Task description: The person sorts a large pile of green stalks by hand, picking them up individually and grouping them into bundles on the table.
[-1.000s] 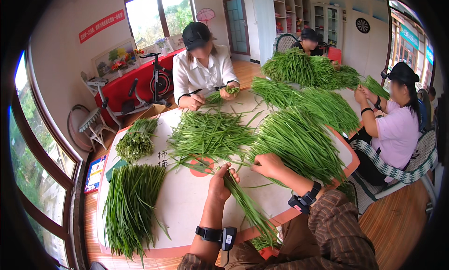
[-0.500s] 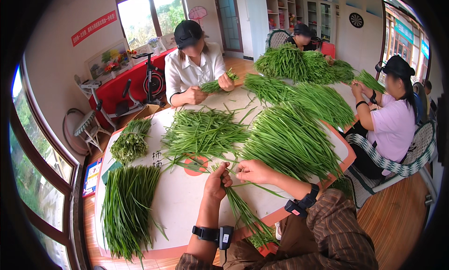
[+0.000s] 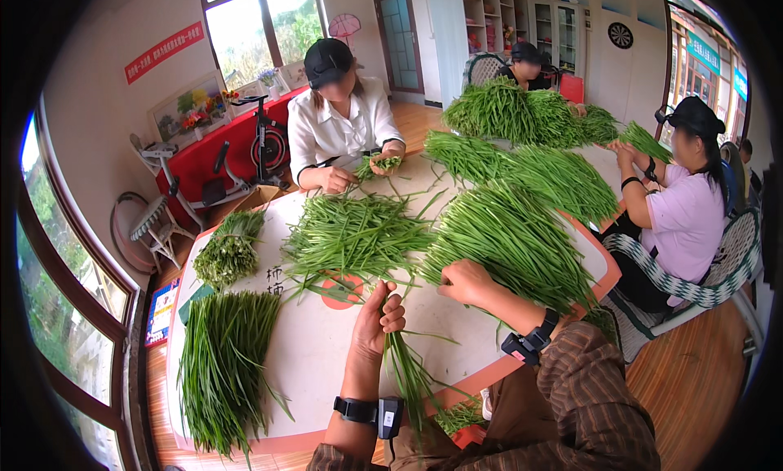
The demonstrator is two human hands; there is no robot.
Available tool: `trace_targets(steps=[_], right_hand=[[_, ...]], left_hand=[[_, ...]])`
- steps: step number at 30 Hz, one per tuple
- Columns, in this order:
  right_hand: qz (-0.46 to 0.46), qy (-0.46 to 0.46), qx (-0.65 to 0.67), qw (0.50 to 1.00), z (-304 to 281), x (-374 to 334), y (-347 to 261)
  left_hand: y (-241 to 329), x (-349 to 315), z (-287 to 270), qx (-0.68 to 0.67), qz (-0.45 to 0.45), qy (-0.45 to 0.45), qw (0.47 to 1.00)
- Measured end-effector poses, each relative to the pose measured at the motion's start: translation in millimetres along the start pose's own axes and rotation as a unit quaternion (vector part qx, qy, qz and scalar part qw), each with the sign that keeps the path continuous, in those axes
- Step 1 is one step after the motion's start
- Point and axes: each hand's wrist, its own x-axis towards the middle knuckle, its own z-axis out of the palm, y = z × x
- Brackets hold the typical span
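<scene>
My left hand (image 3: pixel 378 318) is closed in a fist above the table's near side. A thin bunch of garlic chives (image 3: pixel 405 373) hangs from it, long green leaves trailing over the table edge. My right hand (image 3: pixel 471 282) is at the near-left edge of a large chive pile (image 3: pixel 514 247), fingers bent together; whatever is between the fingertips is hidden. A looser heap of chives (image 3: pixel 355 233) lies beyond my left hand. Toward the left are a thick stack of long chives (image 3: pixel 224 365) and a smaller bundle (image 3: pixel 230 249) with its pale cut ends toward me.
The white table (image 3: pixel 318 381) has an orange rim. Across it, a co-worker in white (image 3: pixel 347 128) handles a small chive bunch. A person in pink (image 3: pixel 681 198) sits at the right, another person (image 3: pixel 526 63) at the far end behind tall chive heaps (image 3: pixel 506 108).
My right hand has moved right, away from my left hand, to the edge of the large pile. The bunch in my left hand now hangs straighter. The co-worker across has lowered their hands.
</scene>
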Motion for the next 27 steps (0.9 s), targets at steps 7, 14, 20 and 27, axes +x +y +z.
trace_targets(steps=[7, 14, 20, 27], right_hand=[[0.049, -0.02, -0.047, 0.998, 13.5, 11.3, 5.3], [0.007, -0.044, 0.291, 0.956, 2.6, -2.9, -13.4], [-0.028, -0.083, 0.366, 0.927, -2.2, -8.2, -38.5], [0.006, 0.0, -0.018, 1.0, 14.9, 12.3, -2.8]], left_hand=[[0.3, 3.2, -13.9, 0.05, 0.035, 0.145, 0.988], [-5.4, 7.0, -6.6, 0.135, 0.028, 0.17, 0.976], [-5.2, 6.7, -11.4, 0.16, 0.049, 0.177, 0.97], [-12.1, 5.4, 5.0, 0.172, 0.067, 0.237, 0.954]])
